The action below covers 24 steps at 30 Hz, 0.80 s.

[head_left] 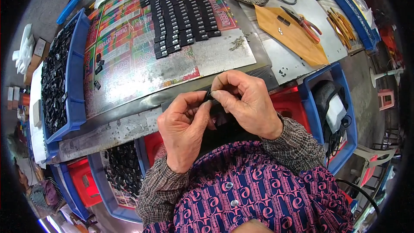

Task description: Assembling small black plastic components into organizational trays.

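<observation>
Both hands meet just above the person's chest, fingers curled tight around one small black part (210, 96). The left hand (184, 126) pinches it from below with thumb and forefinger; the right hand (246, 99) closes over it from above, so most of the part is hidden and its shape is hard to make out. Beyond the hands, on the metal surface (224, 49), rows of black parts (179, 11) lie on a colourful printed sheet (118, 51). Far left of the hands a blue bin (77, 82) holds a loose heap of similar black pieces. Beyond the right hand lie a tan board (293, 39) and red-handled pliers (308, 26).
</observation>
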Motion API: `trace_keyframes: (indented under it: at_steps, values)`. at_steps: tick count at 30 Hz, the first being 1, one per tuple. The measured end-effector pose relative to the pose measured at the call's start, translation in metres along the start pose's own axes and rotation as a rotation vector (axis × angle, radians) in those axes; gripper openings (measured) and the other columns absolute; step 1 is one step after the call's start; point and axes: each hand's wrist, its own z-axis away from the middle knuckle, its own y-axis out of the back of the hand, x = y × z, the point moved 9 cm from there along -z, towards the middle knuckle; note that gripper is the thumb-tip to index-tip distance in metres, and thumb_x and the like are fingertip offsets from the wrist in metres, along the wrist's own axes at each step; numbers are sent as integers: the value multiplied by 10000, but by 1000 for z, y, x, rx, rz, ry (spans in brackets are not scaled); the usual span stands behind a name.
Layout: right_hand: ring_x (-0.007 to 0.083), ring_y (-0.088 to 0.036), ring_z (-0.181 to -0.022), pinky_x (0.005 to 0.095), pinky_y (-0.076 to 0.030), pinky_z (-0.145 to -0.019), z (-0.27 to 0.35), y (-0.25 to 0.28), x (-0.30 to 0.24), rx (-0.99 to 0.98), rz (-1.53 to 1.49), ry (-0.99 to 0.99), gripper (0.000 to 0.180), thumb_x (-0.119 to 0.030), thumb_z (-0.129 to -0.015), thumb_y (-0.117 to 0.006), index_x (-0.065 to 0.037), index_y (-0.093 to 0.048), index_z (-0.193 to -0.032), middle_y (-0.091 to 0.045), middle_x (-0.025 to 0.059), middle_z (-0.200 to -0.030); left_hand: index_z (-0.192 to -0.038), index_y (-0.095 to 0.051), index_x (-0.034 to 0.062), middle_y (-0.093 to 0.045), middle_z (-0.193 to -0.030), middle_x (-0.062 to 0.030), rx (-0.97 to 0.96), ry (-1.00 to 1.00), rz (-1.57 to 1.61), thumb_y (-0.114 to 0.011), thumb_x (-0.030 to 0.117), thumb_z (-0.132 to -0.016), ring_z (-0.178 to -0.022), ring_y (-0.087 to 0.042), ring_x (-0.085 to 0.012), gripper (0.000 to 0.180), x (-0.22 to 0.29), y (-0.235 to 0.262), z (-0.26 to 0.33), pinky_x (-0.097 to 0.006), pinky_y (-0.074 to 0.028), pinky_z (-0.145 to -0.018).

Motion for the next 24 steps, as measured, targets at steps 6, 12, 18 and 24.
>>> trace_keyframes:
  at_steps: [6, 12, 18, 24]
  values:
    - [43, -521, -665, 200, -448, -573, -1, 0, -6, 8, 79, 109, 62, 10, -865, -608, 40, -582, -913, -580, 19, -801, -993, -646, -49, -645, -769, -30, 76, -107, -162, -640, -33, -865, -598, -596, -54, 129, 4, 3, 3, -191, -470, -519]
    - [51, -538, -662, 208, -448, -568, 0, 2, -17, 72, 146, 165, 50, 25, -844, -624, 36, -606, -889, -592, 38, -807, -968, -651, -42, -635, -768, -37, 108, -139, -221, -646, -37, -855, -593, -604, -63, 114, 12, 4, 0, -202, -470, -514]
    - [75, -567, -652, 210, -445, -557, 8, 1, -21, 169, 171, 223, 95, 52, -824, -629, 32, -647, -915, -622, 61, -832, -949, -645, -52, -632, -754, -30, 129, -128, -159, -645, -33, -861, -596, -592, -54, 90, 11, 8, -2, -204, -472, -512]
    - [105, -594, -665, 220, -460, -563, 15, -1, -30, 209, 234, 330, 163, 84, -796, -640, 25, -668, -945, -654, 82, -880, -934, -640, -48, -628, -740, -24, 158, -153, -187, -648, -25, -862, -591, -570, -44, 76, 13, 10, -1, -205, -466, -505]
